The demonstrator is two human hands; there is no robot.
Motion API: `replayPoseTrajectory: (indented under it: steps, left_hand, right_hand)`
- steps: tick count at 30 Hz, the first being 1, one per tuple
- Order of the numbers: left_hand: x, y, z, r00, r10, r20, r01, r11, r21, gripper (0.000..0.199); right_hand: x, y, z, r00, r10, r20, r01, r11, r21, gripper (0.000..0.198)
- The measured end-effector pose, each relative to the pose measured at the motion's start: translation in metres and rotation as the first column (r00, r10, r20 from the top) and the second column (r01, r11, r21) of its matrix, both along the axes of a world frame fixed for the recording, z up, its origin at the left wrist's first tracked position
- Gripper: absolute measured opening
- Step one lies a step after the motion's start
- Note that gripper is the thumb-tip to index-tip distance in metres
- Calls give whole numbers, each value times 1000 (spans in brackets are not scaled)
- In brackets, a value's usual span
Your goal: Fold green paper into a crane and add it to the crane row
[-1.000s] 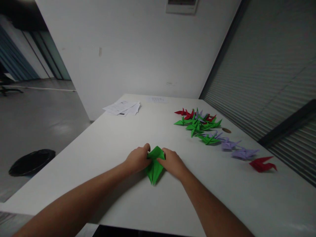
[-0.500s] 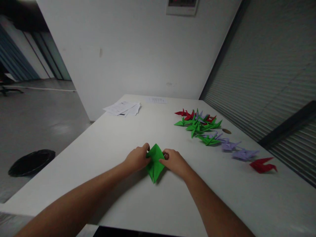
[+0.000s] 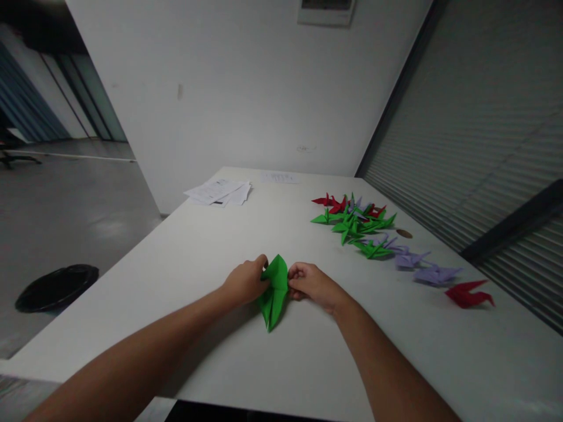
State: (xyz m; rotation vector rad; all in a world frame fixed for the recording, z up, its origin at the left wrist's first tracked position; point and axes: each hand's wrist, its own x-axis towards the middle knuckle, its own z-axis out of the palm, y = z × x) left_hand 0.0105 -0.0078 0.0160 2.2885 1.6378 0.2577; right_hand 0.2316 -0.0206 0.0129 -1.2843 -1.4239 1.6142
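Between my hands, over the near middle of the white table, is a green piece of folded origami paper [image 3: 276, 287] shaped like a long diamond, its lower end split into two narrow points. My left hand [image 3: 248, 280] pinches its left edge between thumb and fingers. At the right edge, the curled fingers of my right hand [image 3: 308, 284] press against the paper, thumb and fingertips together; part of that edge is hidden behind them.
Folded paper cranes in green [image 3: 349, 225], red [image 3: 470, 294] and purple [image 3: 435, 274] lie along the table's right side by the blinds. Printed sheets [image 3: 220, 191] lie at the far left of the white table [image 3: 211, 357]. A black-lined bin [image 3: 57, 287] stands on the floor at left.
The green paper has turned slightly, its lower points shifting left and down, and it looks narrower. My right hand's grip has changed, with more fingers curled at the edge. My left hand stays put.
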Motion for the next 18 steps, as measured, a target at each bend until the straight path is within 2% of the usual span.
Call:
replayPoseTrajectory:
  steps: [6,18]
  left_hand:
    - [0,0,0,999,-19,34,19,1000,-5,36]
    - [1,1,-1,983,-117,143,118,993,1,33]
  right_hand:
    - [-2,1,-7,999,-24,-41,24,1000,-14,30]
    - [-11,3,-14,984,-91,153,70,989,132,32]
